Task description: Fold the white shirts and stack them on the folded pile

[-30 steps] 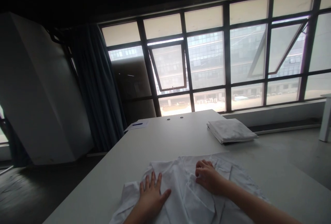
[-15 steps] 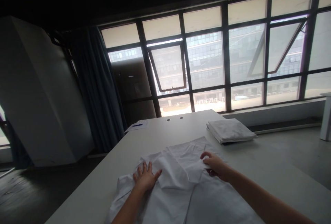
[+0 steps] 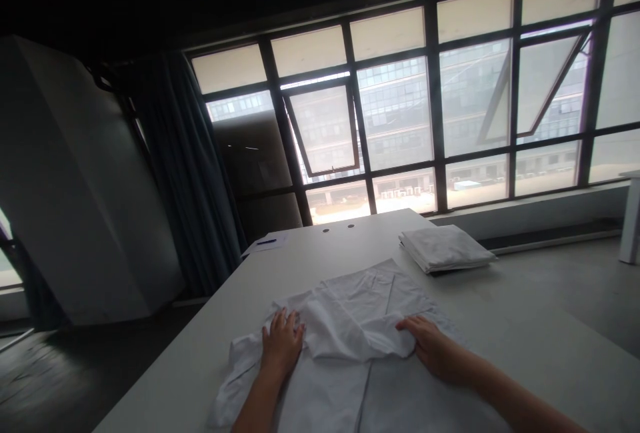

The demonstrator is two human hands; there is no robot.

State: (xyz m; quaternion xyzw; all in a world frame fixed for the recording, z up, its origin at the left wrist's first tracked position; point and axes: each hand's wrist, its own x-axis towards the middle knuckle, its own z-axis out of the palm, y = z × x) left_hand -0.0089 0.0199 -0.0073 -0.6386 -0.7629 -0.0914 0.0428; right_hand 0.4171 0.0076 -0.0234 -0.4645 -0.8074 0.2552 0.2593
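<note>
A white garment (image 3: 345,386), like a coat or shirt with a front opening line, lies spread and wrinkled on the white table. My left hand (image 3: 282,345) rests on its left part, palm down, fingers stretched forward. On the right, my right hand (image 3: 431,348) pinches a fold of the garment between thumb and fingers. The fold runs across the middle, lifted slightly from the layer beneath. The fingertips under the fold are hidden.
A folded stack of white cloth (image 3: 446,248) lies at the table's right edge. Paper with a blue pen (image 3: 267,242) sits at the far left corner of the table (image 3: 310,256). Two dark round holes (image 3: 326,230) mark the far end. Windows stand beyond.
My right hand has moved slightly right and nearer to me, drawing the garment's fold along. My left hand stays on the cloth, its fingers closer together.
</note>
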